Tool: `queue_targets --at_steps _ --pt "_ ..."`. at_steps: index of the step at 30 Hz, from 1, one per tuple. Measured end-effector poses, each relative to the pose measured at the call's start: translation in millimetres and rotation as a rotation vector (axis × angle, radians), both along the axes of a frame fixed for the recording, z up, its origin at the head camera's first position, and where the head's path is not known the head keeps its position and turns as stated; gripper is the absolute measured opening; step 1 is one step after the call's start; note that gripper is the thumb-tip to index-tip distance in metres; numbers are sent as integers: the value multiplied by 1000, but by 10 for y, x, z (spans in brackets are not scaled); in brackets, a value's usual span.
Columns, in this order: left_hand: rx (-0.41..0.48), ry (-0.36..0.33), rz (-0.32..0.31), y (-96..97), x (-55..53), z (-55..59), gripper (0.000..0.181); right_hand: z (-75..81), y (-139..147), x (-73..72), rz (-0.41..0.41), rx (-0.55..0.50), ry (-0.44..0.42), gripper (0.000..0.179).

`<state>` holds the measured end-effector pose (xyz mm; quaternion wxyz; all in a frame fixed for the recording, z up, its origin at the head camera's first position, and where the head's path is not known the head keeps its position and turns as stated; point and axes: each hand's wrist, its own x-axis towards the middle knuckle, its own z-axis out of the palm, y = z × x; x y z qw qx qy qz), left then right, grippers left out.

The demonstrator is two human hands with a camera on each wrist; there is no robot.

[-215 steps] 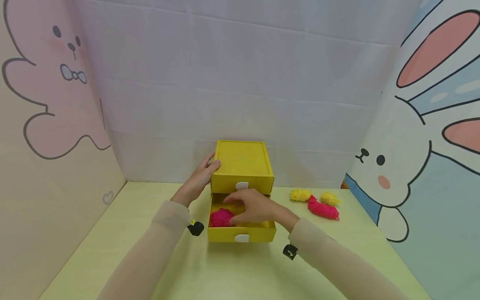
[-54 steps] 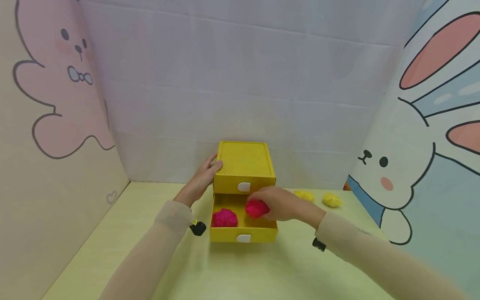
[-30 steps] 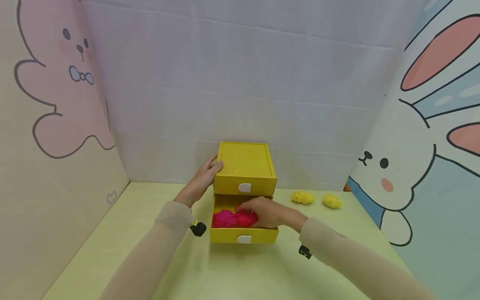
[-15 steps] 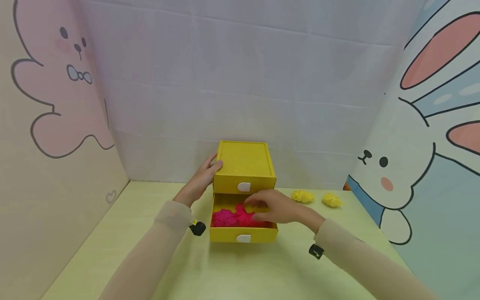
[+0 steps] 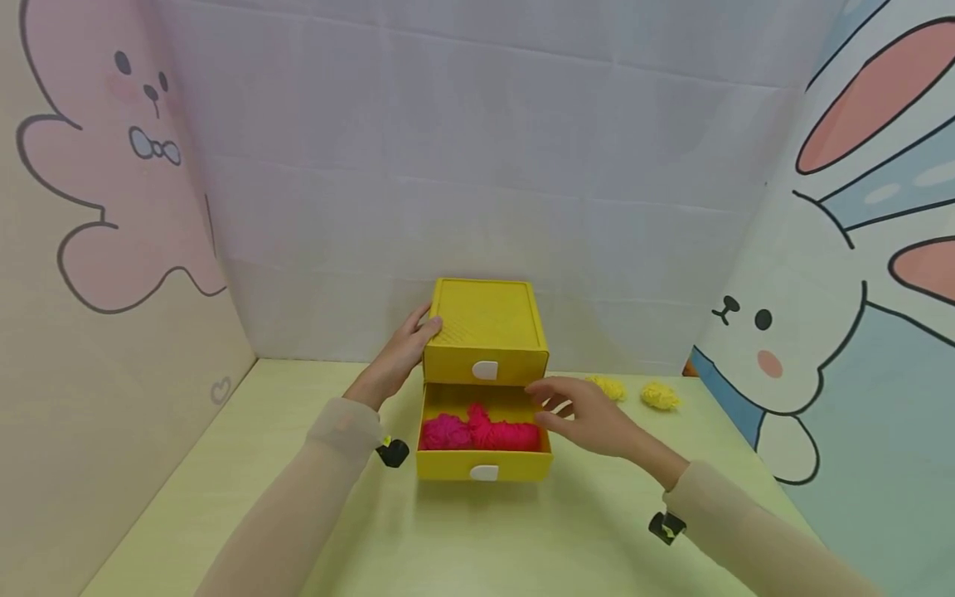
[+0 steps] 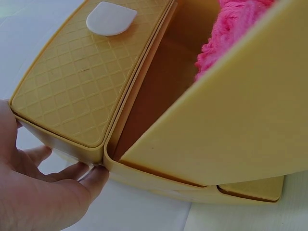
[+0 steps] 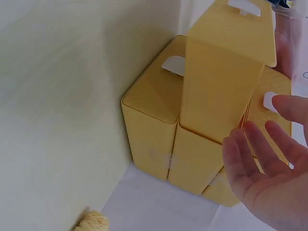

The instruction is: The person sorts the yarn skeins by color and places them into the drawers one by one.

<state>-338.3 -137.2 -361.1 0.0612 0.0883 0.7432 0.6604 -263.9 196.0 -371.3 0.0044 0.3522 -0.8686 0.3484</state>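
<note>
A yellow drawer unit (image 5: 488, 315) stands against the back wall, with one drawer (image 5: 522, 466) below the top one pulled out. Inside lie a magenta bundle of yarn (image 5: 448, 433) at the left and a hot-pink skein (image 5: 511, 436) beside it. My left hand (image 5: 395, 361) rests on the unit's upper left side, thumb at the top edge; in the left wrist view its fingertips (image 6: 98, 175) touch the side panel. My right hand (image 5: 589, 417), holding nothing, hovers by the drawer's right edge with loosely bent fingers, also in the right wrist view.
Two yellow yarn skeins lie on the table to the unit's right: the nearer one (image 5: 612, 387) is partly behind my right hand, the other one (image 5: 660, 396) further right. A lower shut drawer (image 7: 156, 91) shows in the right wrist view. Fabric walls enclose the table.
The hot-pink skein, on the table at first, was carried into the drawer and laid beside the magenta yarn. My right hand has let go and moved right. The left hand stayed put.
</note>
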Motion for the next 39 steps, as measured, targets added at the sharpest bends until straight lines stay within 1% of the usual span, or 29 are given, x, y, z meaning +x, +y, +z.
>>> queue_targets --at_steps 4,9,12,15,19,23,29,32,35,39 --pt "4 3 -2 2 3 2 70 -84 73 38 -66 -39 -17 36" --pt "0 3 -1 5 3 4 70 -221 159 71 -165 -42 -64 38" --pt "-4 4 -2 4 0 -1 70 -314 199 112 -199 -45 -109 39" --pt "-7 4 -3 2 -1 -5 70 -414 224 175 -207 -46 -187 42" --pt "-6 2 -3 1 2 -5 70 -558 228 273 -181 -66 -349 47" --pt "-4 8 -7 2 6 -5 70 -671 203 352 -156 -115 -543 51" --pt "-3 0 -5 -7 7 -12 71 -748 123 459 -139 -197 -865 37" --pt "-10 1 -3 -9 1 -14 71 -773 91 515 -117 -216 -982 43" --pt "-20 4 5 1 -1 -11 70 -796 52 563 -39 -245 -1070 53" --pt "-20 7 11 11 12 -1 70 -817 -30 599 109 -308 -1162 63"
